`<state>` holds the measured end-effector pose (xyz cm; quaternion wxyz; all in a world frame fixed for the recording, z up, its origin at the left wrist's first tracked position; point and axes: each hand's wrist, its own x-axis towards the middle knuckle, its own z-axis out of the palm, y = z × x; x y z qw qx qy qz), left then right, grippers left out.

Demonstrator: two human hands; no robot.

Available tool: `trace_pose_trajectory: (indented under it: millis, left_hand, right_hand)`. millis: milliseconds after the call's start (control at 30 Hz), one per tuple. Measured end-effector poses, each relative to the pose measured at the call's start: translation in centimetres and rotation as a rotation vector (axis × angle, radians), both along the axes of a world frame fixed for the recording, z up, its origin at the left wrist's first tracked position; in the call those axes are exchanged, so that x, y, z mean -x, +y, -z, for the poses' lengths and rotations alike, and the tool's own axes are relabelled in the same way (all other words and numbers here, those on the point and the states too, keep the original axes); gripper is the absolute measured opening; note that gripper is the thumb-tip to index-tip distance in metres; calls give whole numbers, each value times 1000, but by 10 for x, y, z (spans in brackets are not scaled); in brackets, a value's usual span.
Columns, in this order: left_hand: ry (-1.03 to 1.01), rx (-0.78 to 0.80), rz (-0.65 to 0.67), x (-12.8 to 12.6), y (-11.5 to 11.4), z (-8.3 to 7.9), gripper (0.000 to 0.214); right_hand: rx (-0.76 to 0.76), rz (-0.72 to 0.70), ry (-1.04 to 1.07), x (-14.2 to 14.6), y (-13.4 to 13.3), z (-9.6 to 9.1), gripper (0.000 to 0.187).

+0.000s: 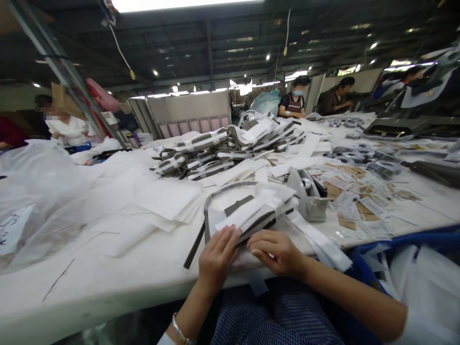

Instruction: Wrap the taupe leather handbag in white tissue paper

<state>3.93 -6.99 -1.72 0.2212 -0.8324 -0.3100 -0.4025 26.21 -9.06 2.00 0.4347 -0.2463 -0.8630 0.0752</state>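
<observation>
On the table edge in front of me lies a bundle of dark grey fabric straps with white sheets wrapped over it [258, 211]. My left hand [220, 251] presses its fingers together on the near left end of this bundle, the thumb hidden. My right hand [278, 249] is closed at the bundle's near edge, fingers curled and thumb below them. A loose dark strap end [194, 244] sticks out to the left of the bundle. White strips [319, 239] lie just right of it.
A heap of similar strap bundles [204, 153] stands behind. White sheets [161, 201] are stacked at left, beside a clear plastic bag [39, 191]. To the right are a tape dispenser [307, 194], scattered paper tags [359, 201] and a blue bin [370, 258]. Co-workers sit farther back.
</observation>
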Motion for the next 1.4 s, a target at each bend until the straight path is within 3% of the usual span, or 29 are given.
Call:
trace_pose_trajectory:
  millis: [100, 233, 400, 567, 733, 933, 1167, 1300, 1400]
  left_hand:
    - [36, -1, 27, -11, -9, 16, 43]
    - [24, 45, 41, -14, -14, 23, 44]
    - [-13, 21, 92, -10, -14, 23, 42]
    - [-45, 53, 104, -10, -12, 34, 46]
    - [-72, 54, 107, -12, -13, 34, 44]
    - [-72, 101, 124, -12, -15, 30, 41]
    - [-29, 148, 104, -11, -15, 25, 39]
    - [-36, 151, 93, -12, -17, 19, 37]
    - [-30, 159, 86, -12, -18, 14, 34]
  right_hand:
    - [18, 142, 31, -10, 14, -23, 15]
    - [388, 461, -155, 3, 82, -35, 21]
    - [646, 540, -385, 46, 170, -24, 27]
    - [836, 594, -420, 80, 208, -7, 32]
    - [1058, 530, -242, 83, 213, 2, 20]
    - [1216, 369, 164, 78, 212, -2, 11]
    - [1172, 132, 530, 76, 201, -22, 13]
    - [1115, -10, 558, 61, 169, -35, 27]
    - [986, -74, 427, 48, 135, -38, 30]
